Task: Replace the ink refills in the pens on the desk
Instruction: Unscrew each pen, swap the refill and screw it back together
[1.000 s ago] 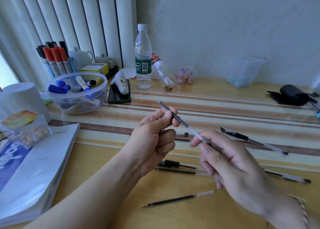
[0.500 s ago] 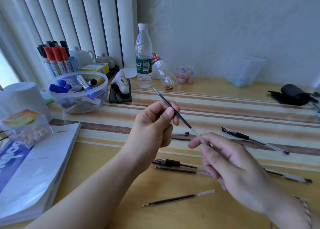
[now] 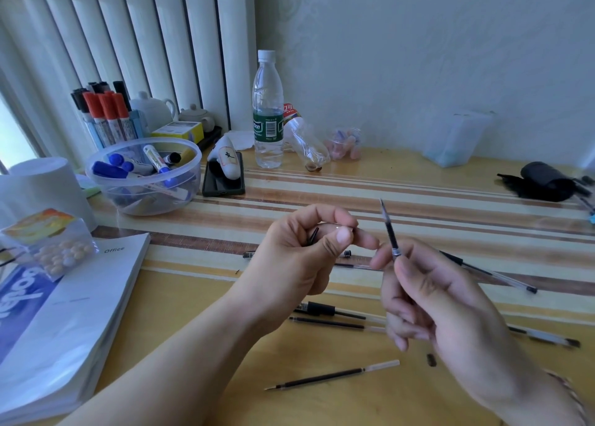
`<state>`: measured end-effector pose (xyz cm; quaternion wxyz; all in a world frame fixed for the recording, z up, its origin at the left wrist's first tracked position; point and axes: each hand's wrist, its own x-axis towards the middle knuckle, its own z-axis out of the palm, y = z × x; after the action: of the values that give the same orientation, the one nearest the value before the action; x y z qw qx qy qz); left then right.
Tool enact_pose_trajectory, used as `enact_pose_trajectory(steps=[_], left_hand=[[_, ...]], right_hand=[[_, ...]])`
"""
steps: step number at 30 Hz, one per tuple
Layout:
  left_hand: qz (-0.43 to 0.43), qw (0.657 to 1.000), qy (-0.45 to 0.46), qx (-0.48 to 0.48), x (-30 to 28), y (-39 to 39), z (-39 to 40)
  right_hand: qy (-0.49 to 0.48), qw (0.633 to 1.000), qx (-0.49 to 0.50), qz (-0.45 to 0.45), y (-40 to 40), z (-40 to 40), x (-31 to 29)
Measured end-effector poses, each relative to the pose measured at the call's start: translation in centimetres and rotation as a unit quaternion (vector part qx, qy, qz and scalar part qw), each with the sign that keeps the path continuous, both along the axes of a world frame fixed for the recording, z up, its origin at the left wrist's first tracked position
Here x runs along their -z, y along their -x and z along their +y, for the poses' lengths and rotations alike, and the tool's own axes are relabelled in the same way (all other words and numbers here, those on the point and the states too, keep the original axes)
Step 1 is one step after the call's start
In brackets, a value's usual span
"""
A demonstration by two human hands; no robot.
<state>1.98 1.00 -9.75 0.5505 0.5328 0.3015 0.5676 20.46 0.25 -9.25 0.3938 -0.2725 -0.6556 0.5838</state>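
Right hand (image 3: 431, 300) pinches refill (image 3: 389, 229) upright, beside left (image 3: 309, 248).

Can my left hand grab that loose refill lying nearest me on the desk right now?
Probably not yet: the path to the refill looks open, but the left hand is pinching a small dark part.

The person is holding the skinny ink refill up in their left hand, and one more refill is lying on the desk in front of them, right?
Not quite. The head view shows the ink refill held up in the right hand, not the left. The left hand pinches a small dark part. Another refill does lie on the desk in front.
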Motion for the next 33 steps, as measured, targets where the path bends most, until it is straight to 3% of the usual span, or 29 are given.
enact_pose_trajectory(steps=[5,10,16,23,25,28,30,33], left_hand=[[-0.025,0.999,0.02,0.006,-0.3,-0.1,-0.1],[-0.022,1.0,0.017,0.011,-0.4,-0.1,-0.2],[0.008,1.0,0.021,0.0,-0.3,-0.3,-0.3],[0.066,0.997,-0.044,-0.008,-0.9,-0.6,-0.9],[0.129,0.988,-0.076,-0.038,-0.6,-0.5,-0.7],[0.278,0.943,-0.138,-0.123,0.0,-0.5,-0.7],[0.296,0.933,-0.144,-0.143,0.1,-0.6,-0.8],[0.274,0.947,-0.1,-0.137,-0.1,-0.5,-0.7]], right_hand=[[-0.021,0.999,0.023,-0.006,0.0,0.0,0.1],[-0.234,0.944,0.13,-0.194,-0.2,-0.5,-0.1],[-0.269,0.93,0.126,-0.216,-0.5,-0.2,0.2],[-0.288,0.916,0.13,-0.246,-0.4,-0.2,0.3],[-0.311,0.896,0.151,-0.28,-0.6,-0.1,0.4],[-0.329,0.866,0.201,-0.317,-0.8,0.1,0.1],[-0.326,0.869,0.22,-0.299,-0.9,0.3,0.2],[-0.303,0.874,0.239,-0.294,-0.9,0.5,0.3]])
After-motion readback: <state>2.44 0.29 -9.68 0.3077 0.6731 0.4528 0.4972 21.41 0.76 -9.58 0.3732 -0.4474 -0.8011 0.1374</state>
